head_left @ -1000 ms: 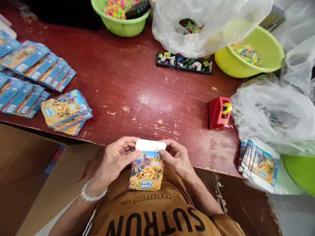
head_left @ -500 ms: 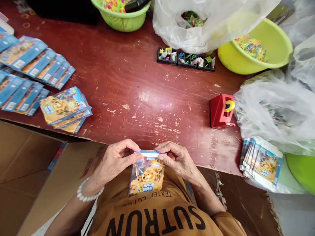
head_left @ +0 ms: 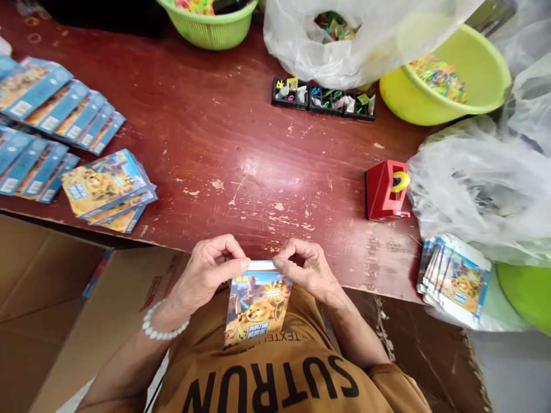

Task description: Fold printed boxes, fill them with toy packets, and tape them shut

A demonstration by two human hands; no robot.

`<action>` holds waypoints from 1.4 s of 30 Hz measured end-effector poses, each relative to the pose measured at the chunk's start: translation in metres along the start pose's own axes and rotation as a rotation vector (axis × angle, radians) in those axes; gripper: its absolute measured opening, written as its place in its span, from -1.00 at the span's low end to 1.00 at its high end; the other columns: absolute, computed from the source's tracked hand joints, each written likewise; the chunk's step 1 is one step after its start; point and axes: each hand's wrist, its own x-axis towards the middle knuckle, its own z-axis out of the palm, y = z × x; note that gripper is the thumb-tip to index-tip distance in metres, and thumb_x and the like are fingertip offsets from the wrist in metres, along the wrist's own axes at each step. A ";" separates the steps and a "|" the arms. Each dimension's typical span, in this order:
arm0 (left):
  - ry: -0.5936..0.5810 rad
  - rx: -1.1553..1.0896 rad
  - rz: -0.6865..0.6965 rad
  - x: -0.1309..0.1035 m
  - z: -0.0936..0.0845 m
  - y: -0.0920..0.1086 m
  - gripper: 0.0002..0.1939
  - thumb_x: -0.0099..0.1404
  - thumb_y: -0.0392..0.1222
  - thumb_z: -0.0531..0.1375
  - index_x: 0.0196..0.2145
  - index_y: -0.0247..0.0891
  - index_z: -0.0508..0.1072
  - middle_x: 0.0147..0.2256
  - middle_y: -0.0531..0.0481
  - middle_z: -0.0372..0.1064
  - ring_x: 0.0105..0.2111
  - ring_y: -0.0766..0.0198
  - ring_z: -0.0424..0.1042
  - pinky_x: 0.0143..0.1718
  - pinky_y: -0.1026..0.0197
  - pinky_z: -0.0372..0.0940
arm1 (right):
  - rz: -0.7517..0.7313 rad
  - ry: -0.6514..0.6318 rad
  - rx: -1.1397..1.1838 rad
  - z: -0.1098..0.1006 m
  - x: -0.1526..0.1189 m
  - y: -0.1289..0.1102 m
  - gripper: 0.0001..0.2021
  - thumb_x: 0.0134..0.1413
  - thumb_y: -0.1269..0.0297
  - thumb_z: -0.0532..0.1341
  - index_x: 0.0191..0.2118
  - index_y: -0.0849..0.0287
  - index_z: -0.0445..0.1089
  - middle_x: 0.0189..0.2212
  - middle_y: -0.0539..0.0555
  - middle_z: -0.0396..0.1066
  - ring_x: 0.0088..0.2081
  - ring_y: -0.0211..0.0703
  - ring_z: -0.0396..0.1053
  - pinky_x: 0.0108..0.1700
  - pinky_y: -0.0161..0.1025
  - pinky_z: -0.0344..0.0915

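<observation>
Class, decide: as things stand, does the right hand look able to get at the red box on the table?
Probably yes: bare table lies between the right hand and the red box, though that hand currently pinches the small carton.

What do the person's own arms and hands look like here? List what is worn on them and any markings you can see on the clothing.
Both hands are bare: no gloves or rings show on the left hand or the right hand. The left wrist wears a white beaded bracelet. Both forearms are uncovered. The mustard-brown T-shirt carries large black letters and smaller black lettering above them.
</observation>
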 end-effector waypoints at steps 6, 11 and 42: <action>-0.077 0.112 0.094 0.000 -0.004 0.004 -0.77 0.19 -0.17 0.32 -0.58 -0.23 0.46 -0.57 0.08 0.37 -0.54 0.36 0.28 -0.47 0.29 0.19 | -0.091 -0.056 0.028 -0.004 -0.010 0.007 -0.73 0.16 0.04 0.41 -0.43 0.10 0.55 -0.38 0.03 0.57 -0.34 -0.20 0.48 -0.21 -0.21 0.42; -0.188 0.291 0.231 -0.006 -0.009 0.015 -0.76 0.29 -0.24 0.26 -0.55 -0.23 0.51 -0.53 0.07 0.44 -0.53 0.36 0.38 -0.47 0.32 0.27 | -0.164 -0.078 0.085 -0.008 -0.020 0.027 -0.75 0.20 -0.04 0.40 -0.26 0.03 0.64 -0.21 0.08 0.64 -0.17 -0.12 0.57 -0.08 -0.14 0.48; 0.141 0.590 0.601 -0.029 -0.009 -0.017 -0.86 0.34 0.00 0.33 -0.27 -0.01 0.69 -0.34 0.14 0.67 -0.47 0.26 0.64 -0.33 0.42 0.53 | -0.034 0.853 -0.016 -0.227 -0.001 0.005 -0.52 -0.29 -0.18 0.41 -0.40 0.03 0.26 -0.52 -0.06 0.30 -0.52 -0.23 0.22 -0.42 -0.20 0.28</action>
